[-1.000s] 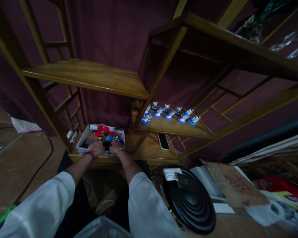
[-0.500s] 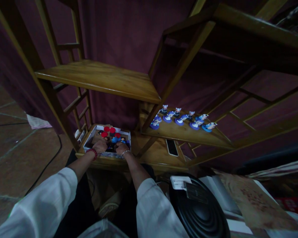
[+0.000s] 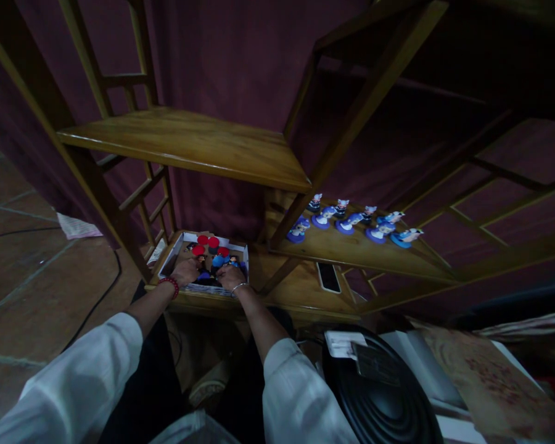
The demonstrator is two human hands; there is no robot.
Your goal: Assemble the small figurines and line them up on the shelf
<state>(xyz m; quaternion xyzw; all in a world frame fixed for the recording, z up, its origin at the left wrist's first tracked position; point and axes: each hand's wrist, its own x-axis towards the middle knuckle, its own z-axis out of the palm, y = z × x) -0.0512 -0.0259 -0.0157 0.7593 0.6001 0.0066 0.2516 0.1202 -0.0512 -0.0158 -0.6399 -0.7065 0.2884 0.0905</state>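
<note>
Both my hands reach into a shallow white cardboard box [image 3: 180, 240] on the low wooden shelf. My left hand [image 3: 186, 272], with a red beaded bracelet at the wrist, has its fingers curled at a small dark figurine [image 3: 201, 261] in the left half of the box. My right hand [image 3: 230, 277], a silver bangle on its wrist, is closed low at the box's right side, beside a blue figurine [image 3: 219, 261]. What its fingertips grip is too dark to make out. Several red round pieces [image 3: 213, 242] lie farther back in the box.
Several painted figurines [image 3: 349, 223] stand in two rows on the raised shelf [image 3: 333, 250] to the right. Below them lies a phone [image 3: 328, 277]. A wooden shelf board [image 3: 185, 148] overhangs behind the box. A black ridged stool-like object [image 3: 383, 394] is near my right arm.
The view has shifted slightly, so the shelf and figurines sit a little farther right. My hands stay in the box, with only small finger movement.
</note>
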